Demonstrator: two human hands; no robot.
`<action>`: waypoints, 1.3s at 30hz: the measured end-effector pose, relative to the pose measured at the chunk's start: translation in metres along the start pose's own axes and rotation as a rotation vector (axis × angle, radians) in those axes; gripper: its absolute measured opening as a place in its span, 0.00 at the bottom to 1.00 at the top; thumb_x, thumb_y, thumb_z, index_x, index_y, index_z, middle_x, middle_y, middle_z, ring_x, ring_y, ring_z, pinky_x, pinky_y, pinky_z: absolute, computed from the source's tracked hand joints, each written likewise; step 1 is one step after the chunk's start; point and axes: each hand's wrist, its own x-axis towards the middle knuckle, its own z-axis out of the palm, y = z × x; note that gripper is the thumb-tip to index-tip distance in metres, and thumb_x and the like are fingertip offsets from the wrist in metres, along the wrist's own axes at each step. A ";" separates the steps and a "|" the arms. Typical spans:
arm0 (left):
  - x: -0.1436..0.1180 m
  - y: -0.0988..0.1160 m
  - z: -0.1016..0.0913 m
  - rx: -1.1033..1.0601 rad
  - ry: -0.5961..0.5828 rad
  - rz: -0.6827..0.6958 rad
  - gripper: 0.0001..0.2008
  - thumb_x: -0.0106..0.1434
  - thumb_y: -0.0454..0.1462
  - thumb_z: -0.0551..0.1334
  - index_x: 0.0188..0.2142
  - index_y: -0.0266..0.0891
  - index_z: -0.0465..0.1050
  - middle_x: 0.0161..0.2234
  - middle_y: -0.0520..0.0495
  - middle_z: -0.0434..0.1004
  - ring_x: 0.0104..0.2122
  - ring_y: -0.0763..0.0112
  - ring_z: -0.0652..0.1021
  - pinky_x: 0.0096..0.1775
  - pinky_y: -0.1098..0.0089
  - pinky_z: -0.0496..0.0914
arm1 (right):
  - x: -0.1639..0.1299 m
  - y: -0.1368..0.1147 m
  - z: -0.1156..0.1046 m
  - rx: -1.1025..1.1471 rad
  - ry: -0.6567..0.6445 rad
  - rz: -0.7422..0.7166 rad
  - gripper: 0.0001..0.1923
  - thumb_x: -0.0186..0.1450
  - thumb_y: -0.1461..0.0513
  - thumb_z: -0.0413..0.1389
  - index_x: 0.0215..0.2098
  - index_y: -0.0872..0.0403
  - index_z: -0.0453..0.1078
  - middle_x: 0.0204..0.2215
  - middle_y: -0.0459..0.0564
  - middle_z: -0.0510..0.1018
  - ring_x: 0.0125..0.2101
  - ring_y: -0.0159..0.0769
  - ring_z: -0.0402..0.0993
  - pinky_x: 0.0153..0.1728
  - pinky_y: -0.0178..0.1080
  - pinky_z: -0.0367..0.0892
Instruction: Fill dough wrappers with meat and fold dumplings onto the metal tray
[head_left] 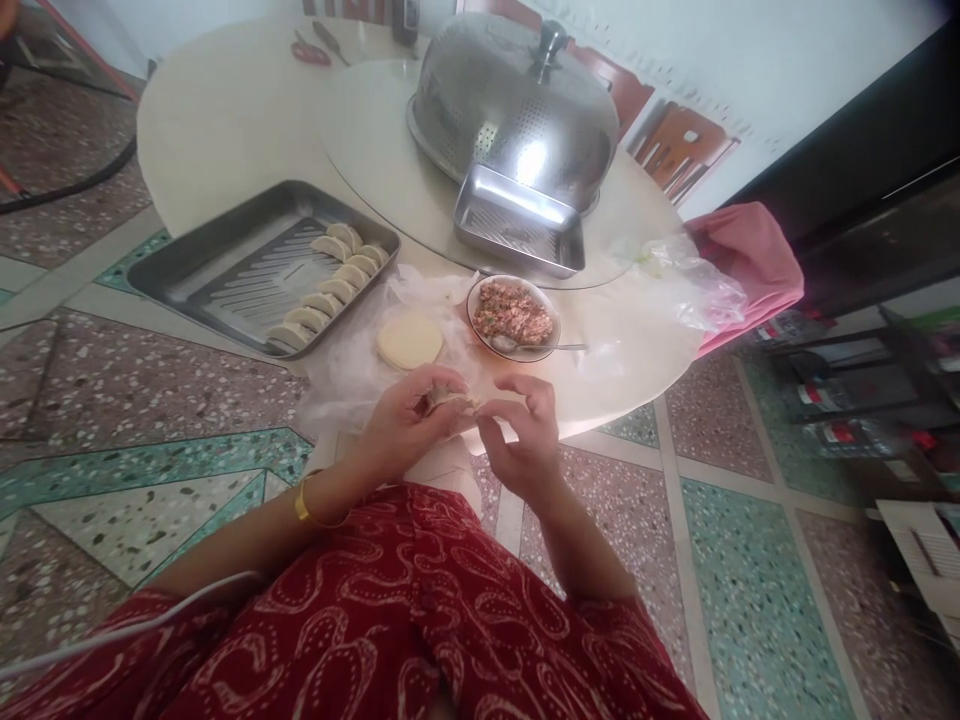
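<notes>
A dumpling, mostly covered by fingers, is held at the table's near edge. My left hand is closed around it. At its right end, my right hand pinches with thumb and forefinger, the other fingers curled loosely above. Just beyond my left hand lies a stack of round dough wrappers on a crumpled plastic bag. A bowl of minced filling stands beyond my right hand, with a spoon resting in it. To the left, a metal tray holds several folded dumplings along its right side.
Behind the bowl, a smaller metal tray leans against a large perforated metal dome cover on the glass turntable. Red scissors and a knife lie at the far left. A pink cloth and clear plastic bag hang at the right edge.
</notes>
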 end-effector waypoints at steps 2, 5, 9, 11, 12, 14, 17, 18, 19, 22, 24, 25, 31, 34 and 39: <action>0.000 0.000 0.000 -0.030 -0.008 -0.046 0.10 0.62 0.42 0.61 0.40 0.40 0.72 0.37 0.49 0.76 0.24 0.78 0.71 0.26 0.73 0.68 | -0.002 0.002 0.000 -0.025 -0.004 -0.062 0.05 0.64 0.67 0.56 0.35 0.51 0.71 0.43 0.53 0.72 0.44 0.41 0.70 0.42 0.45 0.71; -0.001 0.000 0.000 -0.055 -0.005 -0.075 0.10 0.62 0.42 0.62 0.40 0.39 0.72 0.35 0.50 0.75 0.24 0.77 0.72 0.27 0.73 0.69 | -0.005 0.006 0.000 -0.060 -0.021 -0.131 0.05 0.65 0.67 0.56 0.36 0.51 0.71 0.44 0.53 0.71 0.45 0.41 0.70 0.44 0.47 0.70; -0.001 0.000 0.001 -0.095 -0.015 -0.067 0.10 0.62 0.42 0.62 0.40 0.39 0.71 0.34 0.51 0.74 0.22 0.78 0.72 0.26 0.73 0.69 | -0.005 0.006 -0.003 -0.010 -0.020 -0.155 0.06 0.64 0.67 0.57 0.37 0.50 0.70 0.45 0.53 0.72 0.45 0.42 0.71 0.43 0.47 0.71; -0.001 0.000 0.001 -0.108 -0.011 -0.039 0.10 0.62 0.42 0.62 0.39 0.39 0.71 0.35 0.50 0.75 0.22 0.78 0.72 0.26 0.73 0.69 | -0.004 0.005 -0.005 0.056 0.028 -0.127 0.07 0.64 0.67 0.56 0.39 0.50 0.70 0.43 0.53 0.72 0.43 0.41 0.72 0.41 0.46 0.72; -0.001 0.000 0.001 -0.103 -0.007 -0.020 0.09 0.62 0.41 0.62 0.39 0.39 0.71 0.36 0.50 0.75 0.23 0.78 0.72 0.26 0.73 0.69 | -0.003 0.005 -0.006 0.084 0.047 -0.093 0.07 0.64 0.67 0.56 0.39 0.50 0.70 0.42 0.52 0.72 0.43 0.40 0.73 0.40 0.45 0.73; -0.002 0.000 0.000 -0.074 -0.005 0.020 0.09 0.62 0.41 0.62 0.39 0.39 0.72 0.39 0.48 0.76 0.24 0.78 0.73 0.27 0.73 0.70 | 0.000 0.006 -0.009 0.109 0.039 -0.010 0.07 0.65 0.66 0.56 0.40 0.49 0.71 0.42 0.52 0.73 0.43 0.40 0.73 0.39 0.45 0.73; -0.002 -0.002 -0.001 -0.026 -0.017 0.073 0.08 0.63 0.40 0.62 0.40 0.39 0.72 0.41 0.47 0.76 0.27 0.76 0.74 0.29 0.72 0.71 | 0.006 0.008 -0.013 0.081 -0.068 0.028 0.06 0.65 0.64 0.58 0.41 0.49 0.72 0.42 0.51 0.75 0.43 0.40 0.73 0.41 0.47 0.74; -0.003 -0.003 -0.001 -0.010 -0.019 0.085 0.08 0.63 0.40 0.62 0.40 0.40 0.73 0.41 0.47 0.77 0.28 0.76 0.74 0.30 0.72 0.71 | 0.008 0.009 -0.015 0.063 -0.104 0.009 0.06 0.65 0.64 0.58 0.41 0.50 0.72 0.41 0.51 0.75 0.43 0.40 0.73 0.42 0.47 0.73; -0.003 -0.003 -0.001 0.003 -0.019 0.092 0.08 0.63 0.40 0.62 0.40 0.40 0.73 0.41 0.47 0.77 0.29 0.75 0.75 0.30 0.72 0.71 | 0.010 0.010 -0.016 0.044 -0.135 -0.018 0.07 0.65 0.65 0.58 0.41 0.50 0.73 0.41 0.51 0.76 0.43 0.40 0.72 0.42 0.47 0.73; -0.003 -0.005 0.000 0.030 -0.018 0.104 0.08 0.63 0.40 0.62 0.39 0.40 0.73 0.41 0.46 0.77 0.31 0.73 0.75 0.31 0.71 0.72 | 0.014 0.009 -0.021 -0.015 -0.192 -0.085 0.08 0.65 0.66 0.58 0.42 0.50 0.73 0.42 0.51 0.77 0.43 0.40 0.72 0.43 0.47 0.72; -0.003 -0.004 0.000 0.037 -0.015 0.120 0.07 0.63 0.40 0.62 0.39 0.40 0.73 0.41 0.46 0.77 0.32 0.73 0.76 0.33 0.71 0.72 | 0.015 0.007 -0.022 -0.048 -0.206 -0.100 0.07 0.65 0.66 0.58 0.41 0.51 0.74 0.42 0.52 0.77 0.43 0.41 0.71 0.43 0.47 0.72; -0.004 -0.004 0.000 0.040 -0.016 0.132 0.07 0.63 0.40 0.62 0.39 0.40 0.73 0.41 0.46 0.77 0.32 0.72 0.76 0.33 0.70 0.72 | 0.015 0.006 -0.022 -0.055 -0.205 -0.095 0.06 0.65 0.66 0.58 0.40 0.51 0.74 0.42 0.52 0.77 0.43 0.41 0.71 0.42 0.47 0.72; -0.004 0.000 0.001 0.080 -0.034 0.220 0.07 0.64 0.41 0.63 0.38 0.40 0.74 0.40 0.45 0.78 0.33 0.72 0.76 0.31 0.71 0.70 | 0.011 0.005 -0.015 0.189 -0.136 0.229 0.04 0.63 0.65 0.57 0.34 0.51 0.74 0.36 0.49 0.79 0.40 0.38 0.74 0.42 0.44 0.72; -0.004 -0.002 0.001 0.101 -0.048 0.264 0.07 0.63 0.40 0.64 0.38 0.40 0.74 0.40 0.46 0.78 0.32 0.73 0.75 0.31 0.72 0.69 | 0.011 0.008 -0.013 0.374 -0.211 0.458 0.03 0.62 0.64 0.58 0.31 0.50 0.74 0.34 0.46 0.79 0.37 0.35 0.75 0.40 0.41 0.72; -0.004 -0.003 0.001 0.109 -0.063 0.242 0.05 0.62 0.38 0.63 0.38 0.40 0.73 0.40 0.46 0.78 0.32 0.73 0.75 0.31 0.72 0.68 | 0.014 0.010 -0.015 0.471 -0.259 0.580 0.04 0.61 0.63 0.57 0.28 0.50 0.73 0.30 0.44 0.78 0.33 0.32 0.73 0.37 0.39 0.70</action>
